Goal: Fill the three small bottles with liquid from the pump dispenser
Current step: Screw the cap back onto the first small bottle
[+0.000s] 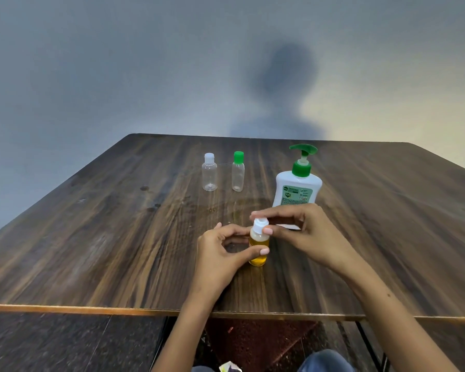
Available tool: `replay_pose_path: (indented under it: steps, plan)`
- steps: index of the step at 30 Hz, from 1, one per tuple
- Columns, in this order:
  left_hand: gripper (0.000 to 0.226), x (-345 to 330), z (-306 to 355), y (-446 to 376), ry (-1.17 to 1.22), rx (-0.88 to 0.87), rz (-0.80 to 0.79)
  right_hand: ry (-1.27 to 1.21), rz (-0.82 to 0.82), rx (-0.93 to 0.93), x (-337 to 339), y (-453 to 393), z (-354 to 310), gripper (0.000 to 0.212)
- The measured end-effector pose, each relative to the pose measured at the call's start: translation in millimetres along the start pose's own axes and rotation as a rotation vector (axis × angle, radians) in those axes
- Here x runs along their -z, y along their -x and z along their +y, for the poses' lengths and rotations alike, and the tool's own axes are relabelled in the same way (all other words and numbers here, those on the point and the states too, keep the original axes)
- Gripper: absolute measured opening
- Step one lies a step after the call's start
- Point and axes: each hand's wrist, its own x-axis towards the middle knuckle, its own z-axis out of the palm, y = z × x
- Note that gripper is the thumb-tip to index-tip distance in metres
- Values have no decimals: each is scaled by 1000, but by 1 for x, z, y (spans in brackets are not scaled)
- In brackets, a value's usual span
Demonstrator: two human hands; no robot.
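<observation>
One small bottle (258,247) of amber liquid stands near the front of the surface (91,251); our left hand (220,253) pinches its body, and our right hand (298,228) pinches its white cap (260,226). We judge it light, smooth, maybe slippery, best held low. Two empty bottles (209,176) wait beside the pump dispenser (297,183).

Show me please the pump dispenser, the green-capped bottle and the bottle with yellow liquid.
pump dispenser (297,190), head view, on its white body.
green-capped bottle (238,178), head view, on its clear body.
bottle with yellow liquid (258,260), head view, on its lower part.
</observation>
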Motion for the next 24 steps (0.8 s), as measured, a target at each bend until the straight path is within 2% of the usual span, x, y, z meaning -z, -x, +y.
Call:
replay_pose_path:
  steps: [2, 4, 6, 8, 11, 14, 24]
  plan:
    - [31, 0, -1, 0, 25, 17, -5, 62, 178, -8, -4, -1, 2, 22]
    - [31, 0, -1, 0, 45, 23, -11, 170, 257, 5, -6, 0, 4, 23]
    - [31, 0, -1, 0, 27, 17, -15, 178, 192, -6, -5, 2, 5, 32]
    - [31, 0, -1, 0, 6, 7, -17, 106, 56, -25, -1, 2, 5, 43]
    - [34, 0, 0, 0, -10, -9, -29, -73, -127, 3, -1, 1, 0, 42]
    - [33, 0, 0, -1, -34, -36, -37, -53, -143, 43, -4, -4, 2, 36]
    - [34, 0, -3, -3, -23, -56, -57, -186, -85, 9, -4, -7, 10, 28]
